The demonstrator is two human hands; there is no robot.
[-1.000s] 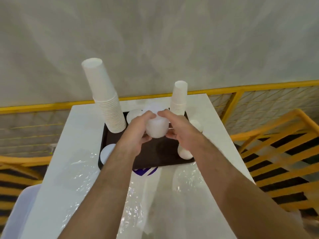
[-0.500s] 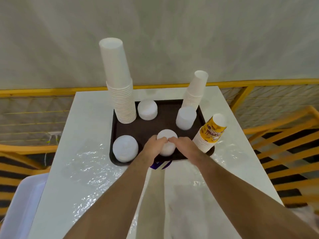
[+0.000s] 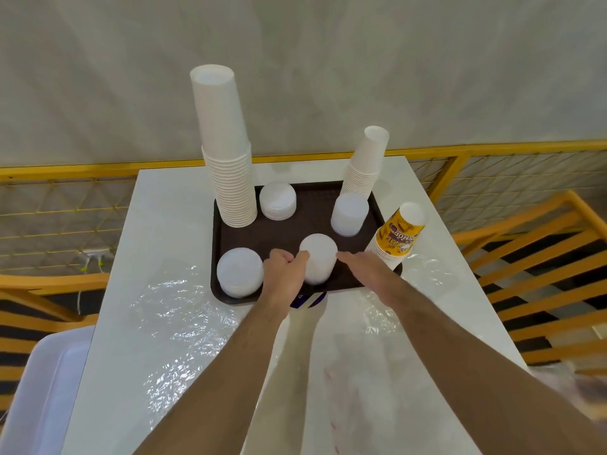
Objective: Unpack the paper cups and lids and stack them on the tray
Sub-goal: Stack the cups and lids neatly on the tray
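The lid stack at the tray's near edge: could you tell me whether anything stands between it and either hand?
Nothing visible does. The left hand touches the lid stack, and the right hand reaches it with straight fingers.

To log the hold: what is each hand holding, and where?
Left hand pinches the front lid stack at its left side; right hand is open, holding nothing.

dark brown tray (image 3: 295, 221) on white table, two tall white cup stacks (image 3: 226, 159) (image 3: 366, 165) at back, printed yellow cup stack (image 3: 395, 238) tilted at right edge, four white lid stacks (image 3: 318, 262) between
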